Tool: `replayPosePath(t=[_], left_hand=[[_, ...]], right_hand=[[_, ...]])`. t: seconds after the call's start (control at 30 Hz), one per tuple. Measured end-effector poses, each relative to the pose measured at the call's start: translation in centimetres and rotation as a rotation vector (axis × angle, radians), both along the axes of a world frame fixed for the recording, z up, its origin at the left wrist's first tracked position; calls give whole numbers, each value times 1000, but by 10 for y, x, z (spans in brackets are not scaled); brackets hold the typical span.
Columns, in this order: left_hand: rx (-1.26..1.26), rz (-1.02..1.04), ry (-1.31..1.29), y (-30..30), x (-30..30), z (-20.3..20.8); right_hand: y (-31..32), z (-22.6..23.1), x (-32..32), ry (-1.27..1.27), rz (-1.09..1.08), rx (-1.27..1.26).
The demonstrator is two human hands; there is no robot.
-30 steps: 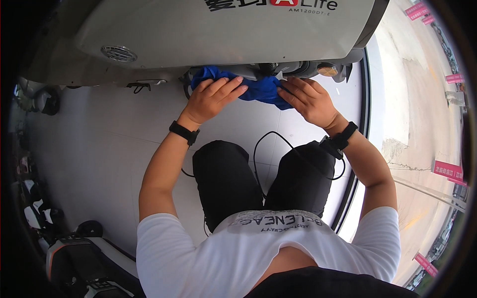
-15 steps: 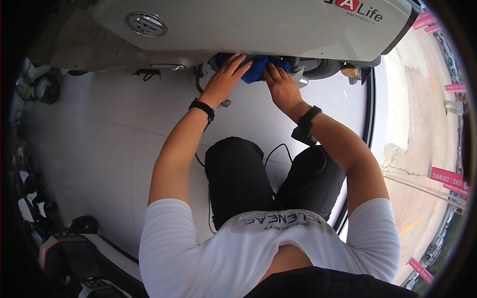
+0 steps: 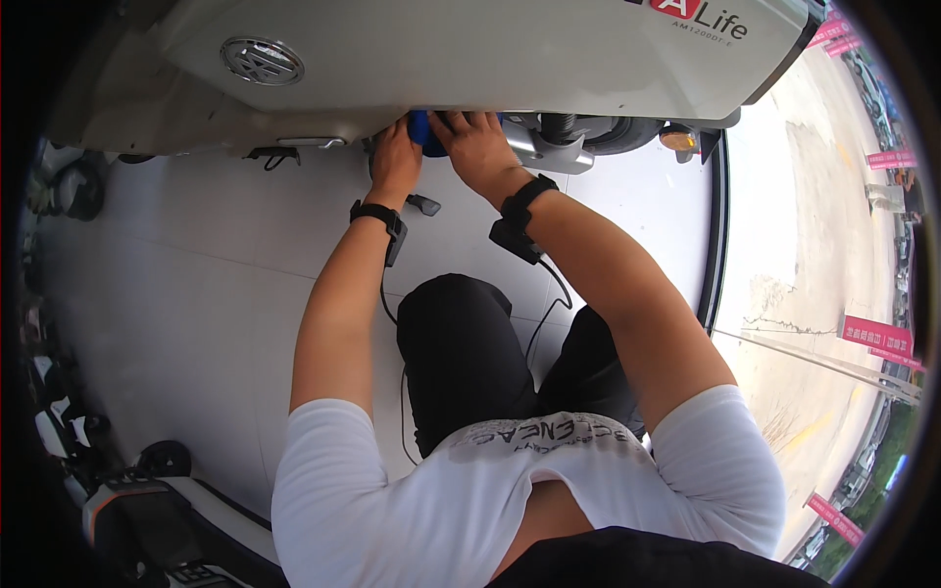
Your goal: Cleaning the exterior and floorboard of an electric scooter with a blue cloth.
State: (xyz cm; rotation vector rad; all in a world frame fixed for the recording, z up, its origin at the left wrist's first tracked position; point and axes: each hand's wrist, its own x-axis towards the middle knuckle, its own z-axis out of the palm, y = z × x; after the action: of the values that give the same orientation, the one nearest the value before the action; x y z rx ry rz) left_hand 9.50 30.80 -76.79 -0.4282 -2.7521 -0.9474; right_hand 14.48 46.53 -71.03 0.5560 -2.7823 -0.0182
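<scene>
A blue cloth [image 3: 420, 126] is bunched under the lower edge of a light grey scooter's body panel [image 3: 441, 69]. My left hand [image 3: 396, 157] grips the cloth's left side, its fingertips partly hidden beneath the panel. Just to the right, my right hand [image 3: 478, 149] presses on the cloth with bent fingers, and some blue shows past them. Most of the cloth is covered by my hands and the panel. Silver metal casing [image 3: 549, 152] on the scooter's underside lies to the right of my right hand.
A black pedal-like part [image 3: 423, 205] sticks out below my left hand. To the right are the scooter's tyre [image 3: 627, 137] and an orange indicator [image 3: 679, 142]. Thin cables [image 3: 560, 284] run from my wristbands. Another scooter [image 3: 167, 510] stands at lower left on the pale tiled floor [image 3: 196, 294].
Both hands have shifted left along the panel's lower edge with the blue cloth, the right hand farther. They are now closer together, and more silver casing shows.
</scene>
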Motion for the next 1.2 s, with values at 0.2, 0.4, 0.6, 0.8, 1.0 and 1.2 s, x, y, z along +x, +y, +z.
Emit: replayPosePath(t=[0.2,0.4,0.6,0.8,1.0,1.2], left_hand=[[-9,-63,-34,20,18,21],[-194,-407,449,37,34,22],[-432,-770,329,10,45,1],[-324,-904,611,73,43,31],[-305,-948,805,110,42,36],[-574,-1063,672,109,37,-9]], right_hand=[[46,-3,19,-69,44,-13],[79,-8,43,27,121,153],[113,-3,59,65,341,310],[170,24,62,109,511,520],[222,33,59,89,504,372],[215,-9,55,-150,432,174]])
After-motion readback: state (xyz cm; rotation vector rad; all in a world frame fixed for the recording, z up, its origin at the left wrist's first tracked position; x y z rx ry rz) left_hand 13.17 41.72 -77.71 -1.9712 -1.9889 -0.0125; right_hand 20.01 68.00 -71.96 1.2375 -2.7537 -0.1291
